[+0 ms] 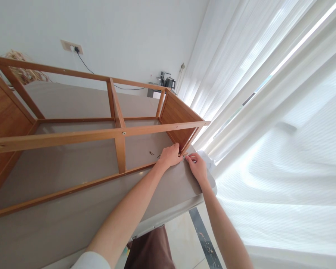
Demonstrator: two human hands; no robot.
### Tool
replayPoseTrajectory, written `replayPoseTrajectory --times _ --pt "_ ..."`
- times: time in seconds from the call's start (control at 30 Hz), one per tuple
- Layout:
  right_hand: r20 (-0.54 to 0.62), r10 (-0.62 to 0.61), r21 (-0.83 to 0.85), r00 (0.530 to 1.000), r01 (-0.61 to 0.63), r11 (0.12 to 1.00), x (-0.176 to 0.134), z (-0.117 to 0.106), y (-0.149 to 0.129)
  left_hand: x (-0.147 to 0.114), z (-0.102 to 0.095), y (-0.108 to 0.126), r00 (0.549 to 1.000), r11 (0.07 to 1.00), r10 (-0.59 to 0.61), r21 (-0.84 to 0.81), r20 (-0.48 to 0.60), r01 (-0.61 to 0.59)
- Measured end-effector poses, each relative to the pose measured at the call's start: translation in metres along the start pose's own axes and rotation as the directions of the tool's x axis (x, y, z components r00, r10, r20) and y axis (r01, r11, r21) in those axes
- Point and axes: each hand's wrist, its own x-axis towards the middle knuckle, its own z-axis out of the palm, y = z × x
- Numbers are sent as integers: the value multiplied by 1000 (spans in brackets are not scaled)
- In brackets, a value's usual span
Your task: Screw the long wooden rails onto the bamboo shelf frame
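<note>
A wooden frame with slim rails, a middle divider and panelled ends lies across a grey-covered table. My left hand is closed around its near lower right corner, where the rail meets the end panel. Just right of that corner, my right hand pinches a small, thin, shiny piece between thumb and fingers, too small to name. Its tip is close to the outer side of the corner. Inside the frame, some small dark screws lie on the table, left of my left hand.
White curtains hang close along the right side. A kettle stands behind the frame, near the wall. A cord runs from the wall socket behind the frame. Pale dried strands are heaped at the back left.
</note>
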Motion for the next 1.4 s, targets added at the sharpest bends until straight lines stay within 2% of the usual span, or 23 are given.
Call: replayPoseTrajectory --times 0.17,0.33,0.67,0.83,1.0,1.23,1.4 --pt "18 62 75 998 -63 995 2 -2 5 0 0 0 1000 1000 5 5 -15 -5" --pt "-3 54 67 999 -54 996 -1 -2 5 0 0 0 1000 1000 0 12 -7 0" --pt "-26 -138 -70 990 135 988 -7 3 -4 0 1 0 1000 1000 2 3 -7 -2" --pt "-17 -165 -102 986 163 981 -8 3 -7 0 0 0 1000 1000 -2 5 4 2" --pt "-6 -127 -78 992 126 989 -7 5 -6 0 -1 1 1000 1000 0 13 3 0" --pt "8 48 42 999 -48 998 1 -2 -1 0 0 0 1000 1000 1 23 -3 -1" --pt "14 86 77 996 -86 993 0 -4 1 0 1 -1 1000 1000 3 18 -8 -3"
